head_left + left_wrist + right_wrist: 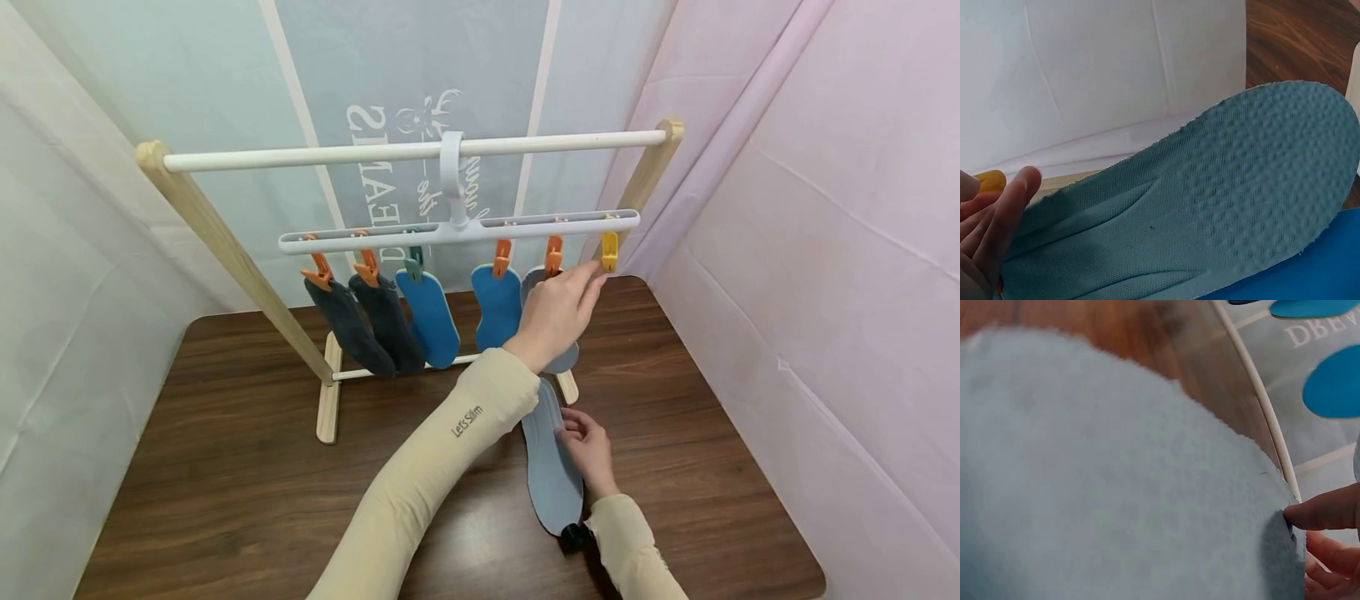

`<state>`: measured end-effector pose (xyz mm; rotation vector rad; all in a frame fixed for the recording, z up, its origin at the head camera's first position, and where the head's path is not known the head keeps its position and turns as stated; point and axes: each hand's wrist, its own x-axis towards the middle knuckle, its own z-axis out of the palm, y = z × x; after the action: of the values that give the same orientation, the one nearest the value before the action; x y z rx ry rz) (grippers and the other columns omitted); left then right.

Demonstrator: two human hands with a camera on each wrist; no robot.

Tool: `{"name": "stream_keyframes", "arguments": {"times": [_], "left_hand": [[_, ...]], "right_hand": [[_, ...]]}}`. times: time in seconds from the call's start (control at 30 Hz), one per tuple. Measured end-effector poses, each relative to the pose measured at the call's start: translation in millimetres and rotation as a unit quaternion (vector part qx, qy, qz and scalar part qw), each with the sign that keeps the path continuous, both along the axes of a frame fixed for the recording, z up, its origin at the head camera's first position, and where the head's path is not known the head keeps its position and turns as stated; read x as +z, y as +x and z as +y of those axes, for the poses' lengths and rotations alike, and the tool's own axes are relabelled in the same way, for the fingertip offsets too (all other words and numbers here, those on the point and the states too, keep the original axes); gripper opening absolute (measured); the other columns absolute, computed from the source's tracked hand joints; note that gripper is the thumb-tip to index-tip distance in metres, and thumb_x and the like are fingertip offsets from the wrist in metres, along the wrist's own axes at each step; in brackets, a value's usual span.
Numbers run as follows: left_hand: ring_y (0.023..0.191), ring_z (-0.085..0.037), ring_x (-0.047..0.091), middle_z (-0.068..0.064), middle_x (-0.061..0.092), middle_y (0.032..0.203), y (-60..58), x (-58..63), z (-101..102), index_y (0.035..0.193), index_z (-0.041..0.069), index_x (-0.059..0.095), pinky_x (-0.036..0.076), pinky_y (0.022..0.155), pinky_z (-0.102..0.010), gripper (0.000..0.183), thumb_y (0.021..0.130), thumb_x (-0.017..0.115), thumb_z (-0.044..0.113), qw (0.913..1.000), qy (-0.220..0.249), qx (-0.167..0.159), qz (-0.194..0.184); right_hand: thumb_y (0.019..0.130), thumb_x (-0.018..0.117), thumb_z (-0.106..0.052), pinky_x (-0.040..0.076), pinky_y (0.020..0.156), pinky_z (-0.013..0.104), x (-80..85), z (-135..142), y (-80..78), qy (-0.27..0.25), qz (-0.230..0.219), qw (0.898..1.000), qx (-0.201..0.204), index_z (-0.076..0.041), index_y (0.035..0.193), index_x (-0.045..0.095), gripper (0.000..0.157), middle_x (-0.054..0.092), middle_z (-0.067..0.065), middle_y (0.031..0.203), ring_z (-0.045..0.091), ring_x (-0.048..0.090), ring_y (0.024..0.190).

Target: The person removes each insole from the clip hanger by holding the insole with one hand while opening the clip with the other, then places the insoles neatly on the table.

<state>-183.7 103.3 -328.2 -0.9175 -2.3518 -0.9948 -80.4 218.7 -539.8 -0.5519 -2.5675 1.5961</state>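
Note:
My left hand point(558, 310) reaches up to the right end of a white hanger point(375, 240), its fingertips pinching the yellow clip point(610, 252). In the left wrist view, the yellow clip point(991, 181) shows between thumb and fingers. Beside that hand hangs a grey insole point(1260, 175) with a dimpled surface, partly hidden in the head view, under an orange clip point(553, 254). Lower down, my right hand point(588, 448) pinches the edge of another grey insole point(553, 475). The right wrist view shows the thumb point(1325, 509) on its face and fingers behind.
The hanger hooks over the white bar point(300, 157) of a wooden rack point(240, 267) on a brown table point(225, 500). Two dark socks point(348, 329) and two blue insoles point(429, 321) hang from other clips. Pale curtains point(840, 250) surround the table.

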Motion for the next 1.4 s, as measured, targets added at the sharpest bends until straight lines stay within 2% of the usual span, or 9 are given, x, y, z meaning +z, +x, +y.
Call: {"name": "stream_keyframes", "arguments": {"times": [0.23,0.37,0.53,0.6,0.73,0.97,1.2,1.27,1.4], "left_hand": [[0.061,-0.011,0.060,-0.001,0.066,0.080,1.3,-3.2,-1,0.102,0.010,0.066,0.045,0.053,-0.024,0.020,0.100,0.051,0.024,0.9985,-0.028,-0.024,0.040],[0.057,-0.010,0.056,0.000,0.063,0.076,3.1,-6.1,-1,0.099,0.012,0.067,0.041,0.049,-0.022,0.019,0.100,0.052,0.025,0.9976,-0.036,-0.038,0.046],[0.057,-0.006,0.054,0.002,0.062,0.071,3.6,-7.2,-3,0.093,0.013,0.069,0.038,0.049,-0.017,0.017,0.096,0.059,0.027,0.9963,0.016,-0.046,0.071],[0.059,-0.004,0.055,0.004,0.063,0.070,3.9,-7.5,-6,0.091,0.014,0.070,0.038,0.050,-0.015,0.016,0.094,0.061,0.027,0.9946,0.034,-0.036,0.091],[0.063,-0.003,0.058,0.006,0.065,0.070,4.8,-10.1,-12,0.088,0.017,0.071,0.039,0.051,-0.014,0.015,0.093,0.062,0.028,0.9905,0.046,0.005,0.130],[0.065,-0.006,0.061,0.007,0.069,0.074,6.3,-16.3,-23,0.084,0.018,0.073,0.040,0.048,-0.015,0.014,0.091,0.064,0.027,0.9785,0.074,0.057,0.184],[0.074,-0.010,0.064,0.001,0.072,0.083,9.8,-12.5,-37,0.090,0.012,0.072,0.049,0.058,-0.020,0.015,0.091,0.062,0.023,0.9716,0.126,0.086,0.181],[0.080,-0.013,0.065,-0.002,0.072,0.089,11.1,-11.5,-41,0.095,0.009,0.071,0.052,0.064,-0.023,0.015,0.092,0.060,0.020,0.9699,0.144,0.087,0.176],[0.083,-0.016,0.063,-0.007,0.068,0.095,11.8,-10.3,-45,0.102,0.005,0.067,0.053,0.071,-0.025,0.016,0.093,0.056,0.013,0.9690,0.172,0.077,0.160]], "right_hand": [[0.078,0.068,0.004,0.051,0.062,0.020,-1.0,-4,0.9,0.112,0.070,0.991,0.018,0.004,0.110,0.066,0.032,0.069,0.018,0.091,0.021,0.063,0.076],[0.078,0.069,0.004,0.050,0.061,0.019,-2.9,-4,0.9,0.123,0.071,0.989,0.027,0.003,0.110,0.066,0.032,0.067,0.015,0.089,0.018,0.060,0.074],[0.079,0.069,0.002,0.049,0.062,0.018,-3.9,1,-2.3,0.122,0.060,0.990,0.030,0.002,0.112,0.065,0.033,0.067,0.015,0.091,0.017,0.059,0.076],[0.079,0.069,0.003,0.049,0.062,0.019,-3.9,3,-4.1,0.124,0.065,0.990,0.031,0.003,0.111,0.065,0.032,0.068,0.016,0.091,0.018,0.060,0.076],[0.079,0.070,0.003,0.049,0.060,0.020,-4.7,7,-6.1,0.135,0.068,0.988,0.037,0.004,0.109,0.065,0.031,0.066,0.016,0.088,0.020,0.060,0.074],[0.079,0.075,-0.003,0.049,0.063,0.026,-7.3,12,-7.8,0.175,0.057,0.981,0.058,0.004,0.108,0.066,0.030,0.063,0.013,0.087,0.019,0.059,0.074],[0.080,0.075,-0.007,0.047,0.065,0.028,-1.8,15,-9.8,0.198,0.064,0.975,0.074,0.004,0.103,0.066,0.027,0.061,0.013,0.086,0.020,0.058,0.074],[0.082,0.074,-0.009,0.048,0.064,0.027,3.2,15,-11.0,0.192,0.082,0.976,0.062,0.004,0.102,0.067,0.024,0.062,0.013,0.085,0.020,0.059,0.073],[0.092,0.063,-0.013,0.047,0.063,0.024,20.0,16,-16.6,0.177,0.156,0.972,0.008,0.003,0.103,0.068,0.020,0.064,0.014,0.087,0.020,0.058,0.074]]}}
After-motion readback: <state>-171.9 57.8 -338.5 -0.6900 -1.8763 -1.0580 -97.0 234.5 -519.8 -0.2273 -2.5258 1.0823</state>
